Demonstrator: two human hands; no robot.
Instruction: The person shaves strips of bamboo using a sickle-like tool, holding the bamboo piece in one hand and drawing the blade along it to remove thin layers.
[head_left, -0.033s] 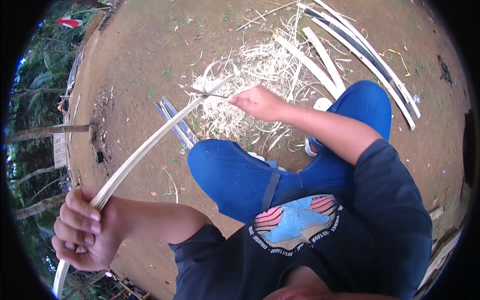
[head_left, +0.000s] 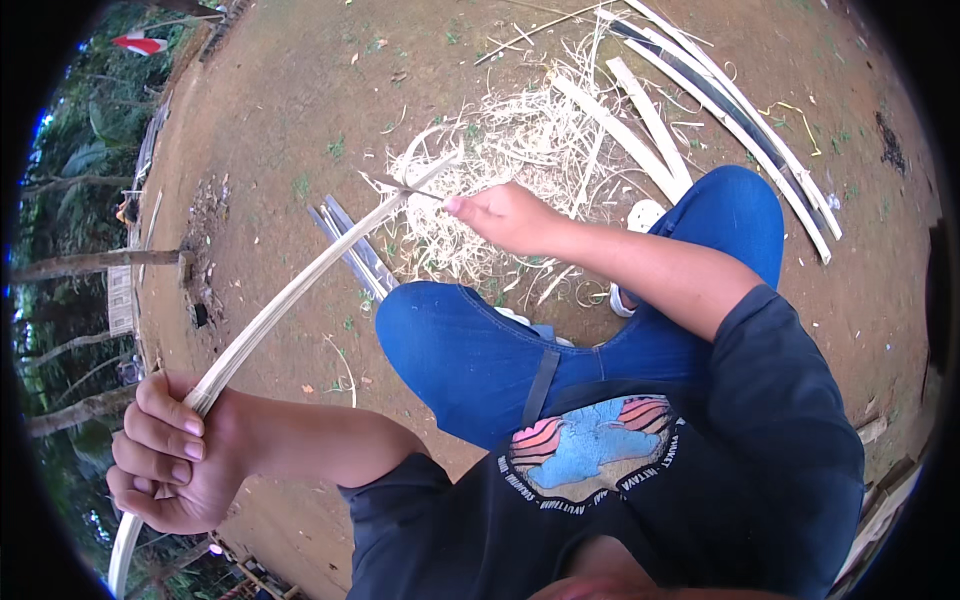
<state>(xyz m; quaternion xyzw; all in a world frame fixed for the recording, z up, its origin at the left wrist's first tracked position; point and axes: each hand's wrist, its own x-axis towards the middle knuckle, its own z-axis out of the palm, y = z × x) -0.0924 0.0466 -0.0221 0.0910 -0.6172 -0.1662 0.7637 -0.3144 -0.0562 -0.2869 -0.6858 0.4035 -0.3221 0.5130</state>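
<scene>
A long pale wooden strip [head_left: 290, 295], which looks like split bamboo, slants up from the lower left towards the pile of shavings. My left hand [head_left: 168, 455] is closed round its near part, and a short end sticks out below the fist. My right hand [head_left: 505, 218] pinches a thin knife [head_left: 388, 182], its handle mostly hidden by the fingers. The blade lies across the strip near the far end. A thin curl of shaving [head_left: 412, 150] rises beside the blade.
Curled pale shavings [head_left: 500, 130] are heaped on the bare earth ahead. Split strips [head_left: 630, 135] and longer dark-and-pale lengths [head_left: 725, 95] lie beyond at the right. More strips [head_left: 350, 245] sit by my left knee [head_left: 430, 335]. A wooden post [head_left: 100, 265] stands at the left.
My right hand and the knife have shifted slightly left and towards me along the strip. The left hand keeps its grip in nearly the same place.
</scene>
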